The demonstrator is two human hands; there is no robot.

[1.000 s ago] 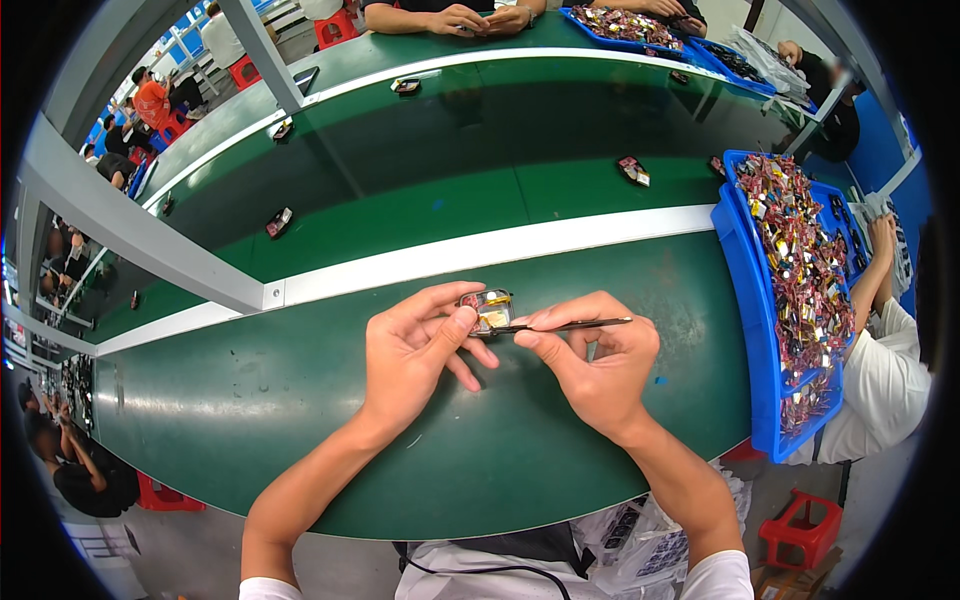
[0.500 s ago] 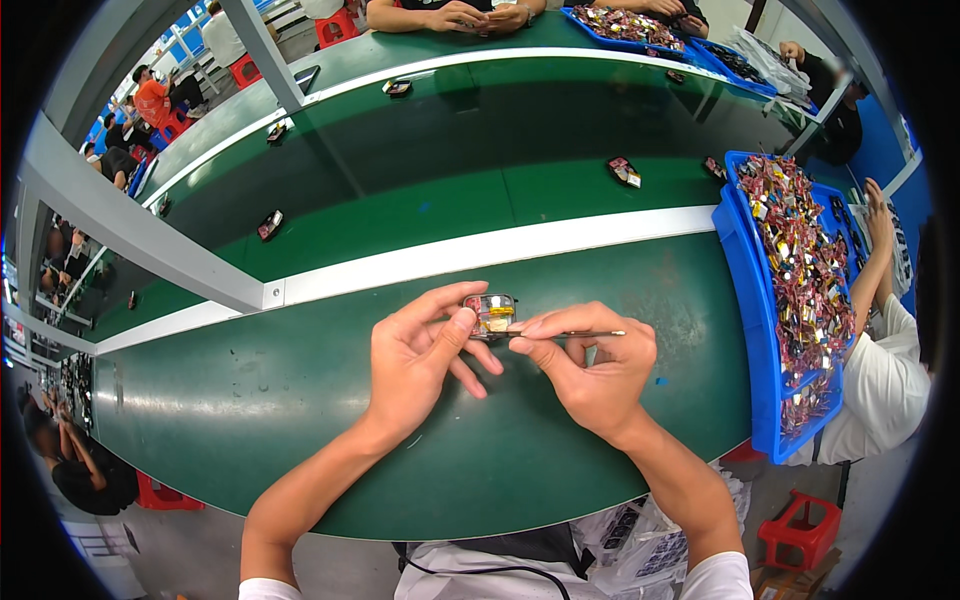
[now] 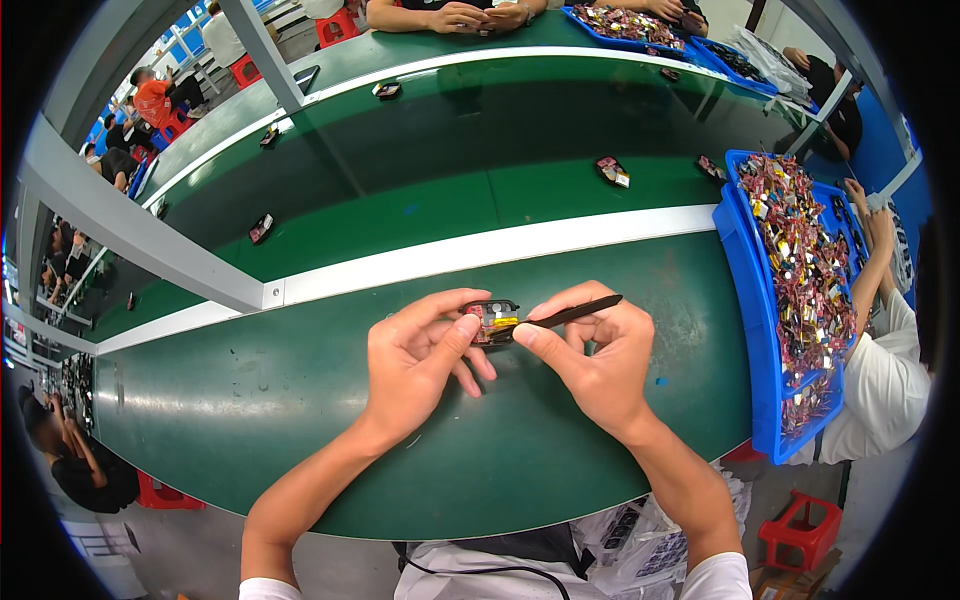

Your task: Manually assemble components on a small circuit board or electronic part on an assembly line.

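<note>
A small black electronic part (image 3: 492, 322), with red and yellow showing inside it, sits just above the centre of the head view, held over the near strip of a green workbench (image 3: 250, 400). The left hand (image 3: 415, 365) grasps this part, thumb on its near side and fingers curled around its far side. The right hand (image 3: 595, 355) is clenched around one thin black tool (image 3: 565, 314), whose tip touches the part while its other end points toward the upper right. The two hands nearly meet at the part.

Open green surface lies to the left of the hands, below them down to the bench's curved near edge, and to their right as far as the bin. One white stripe (image 3: 480, 252) crosses the frame just above the hands, dividing the near strip from a darker green belt (image 3: 450, 140) beyond.

At the right of the frame, one blue bin (image 3: 762, 360) heaped with small red and silver parts stands along the bench edge; its near wall is well apart from the right hand. A second blue bin (image 3: 620, 20) sits at the top edge. About seven small dark parts lie scattered on the belt, well apart from each other. One grey metal beam (image 3: 120, 225) runs diagonally across the upper left. A co-worker's arm (image 3: 870, 270) in a white sleeve reaches over the right bin.
</note>
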